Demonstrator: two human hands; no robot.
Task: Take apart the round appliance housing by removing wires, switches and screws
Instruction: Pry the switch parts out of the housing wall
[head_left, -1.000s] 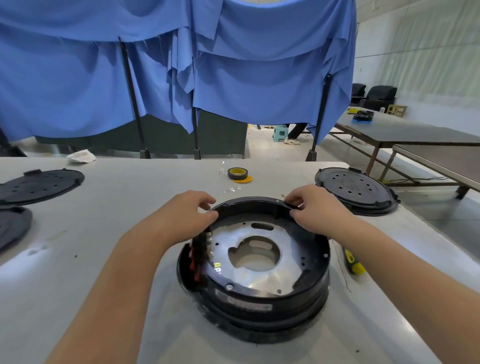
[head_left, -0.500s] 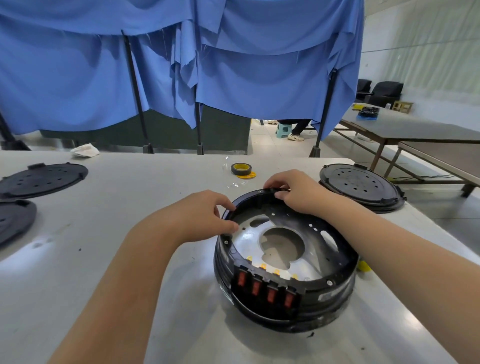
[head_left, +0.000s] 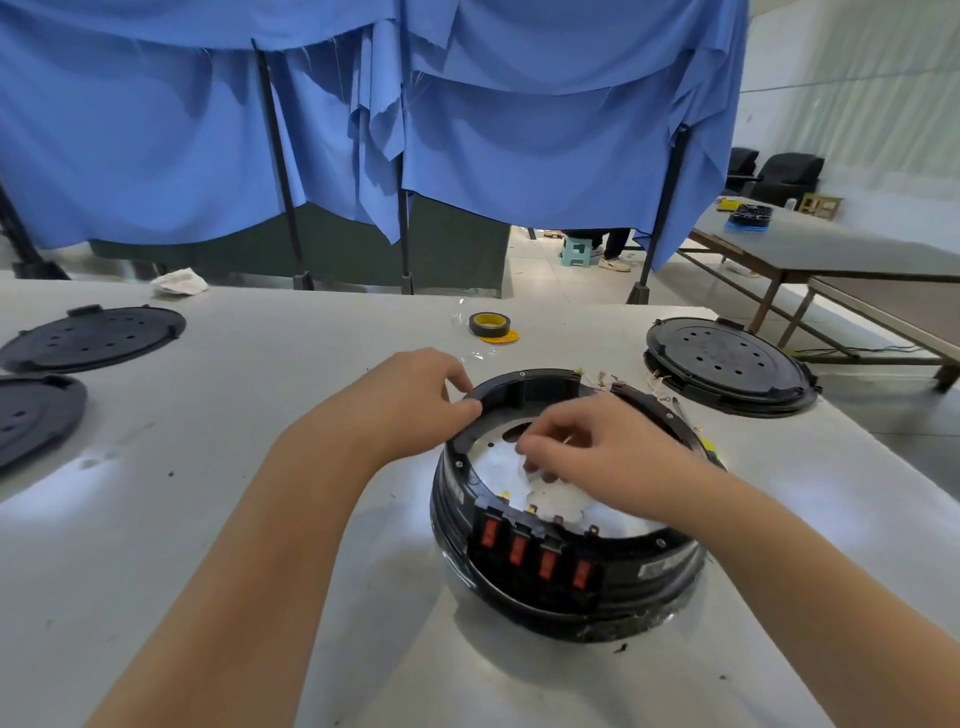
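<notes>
**Hands on the Round Housing**

The round black housing (head_left: 566, 519) sat on the white table (head_left: 208, 519), four red switches (head_left: 535, 556) facing me. The left hand (head_left: 410, 400) pinched its far rim. The right hand (head_left: 597, 452) reached inside, fingers (head_left: 540, 457) curled; whether they held anything, I couldn't tell. The side label (head_left: 665, 566) was unreadable.

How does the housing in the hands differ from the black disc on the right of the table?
1. The housing is a deep open ring with a metal floor; the disc is flat and closed, with small holes.
2. The housing carries four red switches; the disc shows none.
3. The left hand grips the housing's rim; nothing touches the disc.
Both are round, black and lie on the table.
</notes>
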